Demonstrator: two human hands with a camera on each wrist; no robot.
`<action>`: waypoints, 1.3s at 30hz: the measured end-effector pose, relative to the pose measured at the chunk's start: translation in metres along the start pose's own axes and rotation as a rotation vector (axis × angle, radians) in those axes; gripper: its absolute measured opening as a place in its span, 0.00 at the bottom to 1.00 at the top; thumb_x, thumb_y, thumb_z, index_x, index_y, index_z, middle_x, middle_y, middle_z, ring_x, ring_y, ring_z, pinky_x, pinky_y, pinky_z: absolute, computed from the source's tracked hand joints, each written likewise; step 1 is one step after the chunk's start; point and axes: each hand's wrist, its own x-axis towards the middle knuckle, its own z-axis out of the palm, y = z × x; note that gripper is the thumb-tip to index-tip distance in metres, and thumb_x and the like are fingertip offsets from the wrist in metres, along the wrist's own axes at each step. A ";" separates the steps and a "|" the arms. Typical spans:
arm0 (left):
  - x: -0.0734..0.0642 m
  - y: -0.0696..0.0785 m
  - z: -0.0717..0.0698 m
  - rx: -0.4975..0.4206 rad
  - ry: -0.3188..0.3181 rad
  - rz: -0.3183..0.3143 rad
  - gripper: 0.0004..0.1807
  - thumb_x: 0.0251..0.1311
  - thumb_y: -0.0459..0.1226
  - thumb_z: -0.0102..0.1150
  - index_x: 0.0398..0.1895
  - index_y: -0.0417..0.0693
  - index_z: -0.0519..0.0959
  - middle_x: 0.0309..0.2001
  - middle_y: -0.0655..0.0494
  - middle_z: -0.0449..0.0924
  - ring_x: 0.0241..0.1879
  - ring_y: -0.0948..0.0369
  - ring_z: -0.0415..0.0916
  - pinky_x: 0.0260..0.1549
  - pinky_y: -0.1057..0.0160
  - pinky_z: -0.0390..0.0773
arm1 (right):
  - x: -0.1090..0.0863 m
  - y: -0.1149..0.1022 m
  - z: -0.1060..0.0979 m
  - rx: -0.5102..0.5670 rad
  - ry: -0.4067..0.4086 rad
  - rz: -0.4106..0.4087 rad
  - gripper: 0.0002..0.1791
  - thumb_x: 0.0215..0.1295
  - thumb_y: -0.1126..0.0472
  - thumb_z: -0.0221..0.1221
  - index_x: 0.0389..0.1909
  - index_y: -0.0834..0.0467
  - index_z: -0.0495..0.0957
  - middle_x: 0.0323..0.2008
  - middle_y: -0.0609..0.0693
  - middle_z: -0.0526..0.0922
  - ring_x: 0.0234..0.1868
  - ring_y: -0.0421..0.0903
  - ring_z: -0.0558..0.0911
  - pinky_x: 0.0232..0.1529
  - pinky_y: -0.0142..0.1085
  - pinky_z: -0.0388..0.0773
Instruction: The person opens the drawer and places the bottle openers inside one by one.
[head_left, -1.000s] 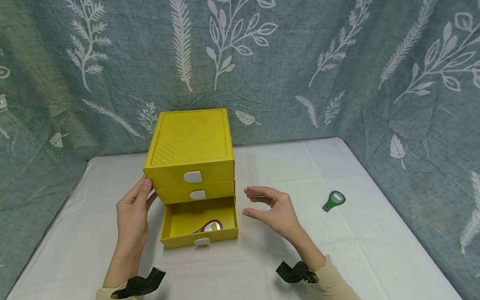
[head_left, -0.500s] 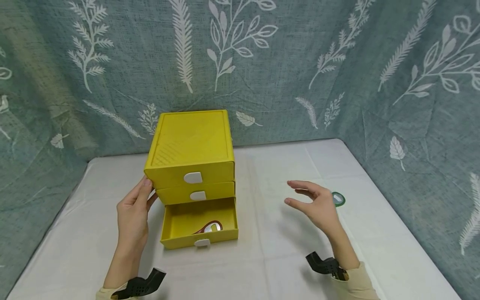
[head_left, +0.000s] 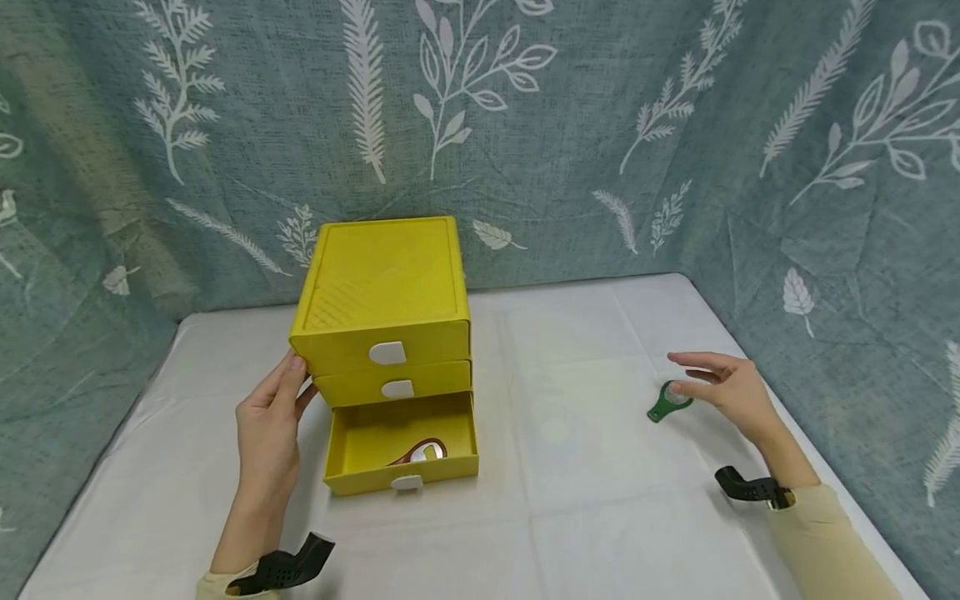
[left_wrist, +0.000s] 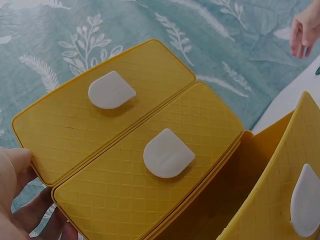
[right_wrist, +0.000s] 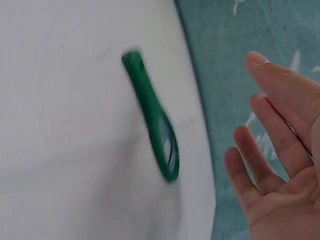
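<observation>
A yellow drawer cabinet [head_left: 382,271] stands left of centre with its bottom drawer [head_left: 360,482] pulled out. Inside that drawer lies a red-rimmed bottle opener [head_left: 416,452], partly hidden by the front wall. My left hand [head_left: 268,421] holds the cabinet's left front corner, thumb at the edge and fingers along the side. On the right of the table lies a green bottle opener [head_left: 663,407]. Over it hovers my right hand [head_left: 738,396], thumb and fingers spread apart and holding nothing; its thumb overlaps the opener's ring in the head view.
The two upper drawers, with white tabs [left_wrist: 112,90], are closed. A white cloth [head_left: 570,500] covers the table. Blue-green leaf-patterned curtain [head_left: 555,167] hangs behind and at both sides. Each wrist wears a black camera [head_left: 750,486].
My right hand has moved from beside the cabinet to the right, across the table to the green bottle opener. My left hand, the cabinet and both openers have stayed in place.
</observation>
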 end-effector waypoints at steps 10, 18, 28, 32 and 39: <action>0.001 0.001 -0.003 0.017 -0.007 -0.012 0.24 0.68 0.44 0.58 0.65 0.48 0.74 0.67 0.55 0.70 0.64 0.59 0.68 0.51 0.70 0.76 | 0.008 0.024 -0.025 -0.085 -0.074 0.055 0.30 0.55 0.60 0.73 0.58 0.65 0.78 0.57 0.61 0.79 0.57 0.60 0.77 0.48 0.30 0.79; 0.000 0.000 -0.004 0.027 -0.007 -0.003 0.24 0.68 0.44 0.58 0.65 0.48 0.74 0.67 0.55 0.70 0.64 0.59 0.67 0.52 0.69 0.76 | 0.012 0.032 -0.022 -0.142 -0.178 0.060 0.33 0.52 0.58 0.75 0.59 0.63 0.78 0.57 0.59 0.79 0.58 0.58 0.75 0.51 0.31 0.78; -0.002 0.001 -0.004 0.013 -0.003 0.007 0.25 0.68 0.42 0.59 0.66 0.47 0.73 0.67 0.53 0.70 0.64 0.59 0.68 0.51 0.69 0.76 | 0.018 0.039 -0.023 -0.204 -0.218 0.028 0.33 0.47 0.59 0.78 0.57 0.62 0.80 0.56 0.56 0.81 0.56 0.46 0.77 0.51 0.28 0.76; -0.003 0.000 -0.004 0.012 -0.006 0.004 0.25 0.68 0.42 0.59 0.66 0.47 0.73 0.67 0.53 0.70 0.63 0.59 0.68 0.51 0.69 0.76 | 0.020 0.043 -0.022 -0.256 -0.230 0.002 0.34 0.45 0.58 0.79 0.56 0.62 0.81 0.54 0.55 0.82 0.54 0.43 0.77 0.50 0.28 0.76; -0.003 -0.002 -0.005 0.022 -0.014 0.000 0.24 0.68 0.42 0.58 0.66 0.49 0.72 0.67 0.54 0.69 0.64 0.59 0.68 0.51 0.69 0.76 | 0.023 0.043 -0.021 -0.292 -0.241 -0.013 0.32 0.44 0.58 0.79 0.53 0.62 0.83 0.51 0.55 0.83 0.52 0.47 0.79 0.47 0.30 0.78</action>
